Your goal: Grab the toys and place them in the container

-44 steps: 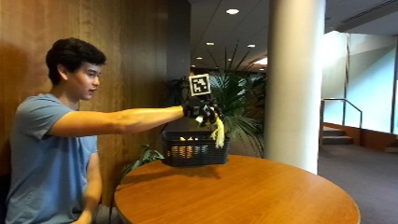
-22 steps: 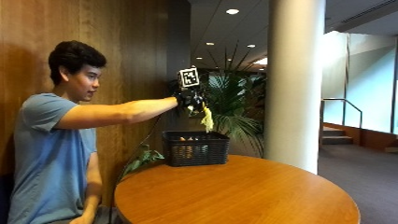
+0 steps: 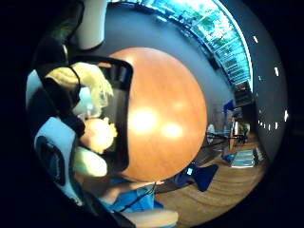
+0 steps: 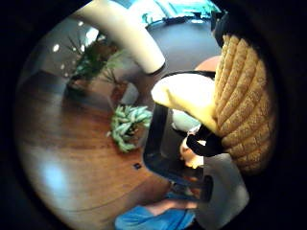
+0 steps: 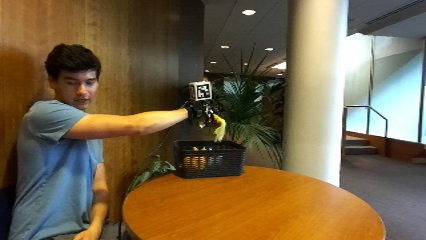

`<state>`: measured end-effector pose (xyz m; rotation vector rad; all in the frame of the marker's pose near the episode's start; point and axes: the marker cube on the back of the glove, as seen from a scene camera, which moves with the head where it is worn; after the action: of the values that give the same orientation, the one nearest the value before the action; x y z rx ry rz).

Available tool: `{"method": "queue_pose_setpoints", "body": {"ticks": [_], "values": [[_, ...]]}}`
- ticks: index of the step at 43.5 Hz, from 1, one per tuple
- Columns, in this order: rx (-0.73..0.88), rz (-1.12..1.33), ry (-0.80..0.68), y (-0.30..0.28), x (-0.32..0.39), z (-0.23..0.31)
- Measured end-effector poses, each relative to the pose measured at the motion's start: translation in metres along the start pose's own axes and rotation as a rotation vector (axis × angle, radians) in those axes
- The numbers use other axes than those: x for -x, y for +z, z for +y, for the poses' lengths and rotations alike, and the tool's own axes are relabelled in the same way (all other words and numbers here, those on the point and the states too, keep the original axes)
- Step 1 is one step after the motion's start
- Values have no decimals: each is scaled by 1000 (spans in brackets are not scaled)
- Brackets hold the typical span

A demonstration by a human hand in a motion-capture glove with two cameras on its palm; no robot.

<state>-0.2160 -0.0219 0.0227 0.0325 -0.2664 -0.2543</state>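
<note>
The step in hand looks like the drop: the gloved right hand [image 5: 202, 112] is held out at arm's length, its fingers curled round a yellow toy [image 5: 219, 130] that dangles below it, directly above the black basket [image 5: 208, 159]. The other hand is low at the person's side, well apart from all this and holding nothing that shows. The next move, as I judge it, calls for lowering or simply letting go so the toy falls inside the rim; it hangs over the basket's far half, so little sideways correction seems needed. In the thumb side palm view the toy [image 4: 242, 100] is ribbed and nubbly like knitted or plush cloth, with a smoother pale yellow flap beside it. The basket is rigid, open-lattice plastic, rectangular, and already holds at least 2 rounded toys, an orange one [image 3: 97, 134] and paler ones. Beneath it the round wooden table [image 5: 266, 210] is smooth and glossy
</note>
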Motion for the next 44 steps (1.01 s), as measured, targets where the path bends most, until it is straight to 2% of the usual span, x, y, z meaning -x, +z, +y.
{"method": "queue_pose_setpoints", "body": {"ticks": [7,12,23,30,34,38,44], "values": [[155,43,-22,15,-9,10],[134,71,-41,16,-11,10],[59,151,17,5,-50,7],[16,201,100,-16,-85,6],[15,234,212,-17,-65,-10],[43,333,138,-15,-64,-8],[31,368,186,-20,-110,8]]}}
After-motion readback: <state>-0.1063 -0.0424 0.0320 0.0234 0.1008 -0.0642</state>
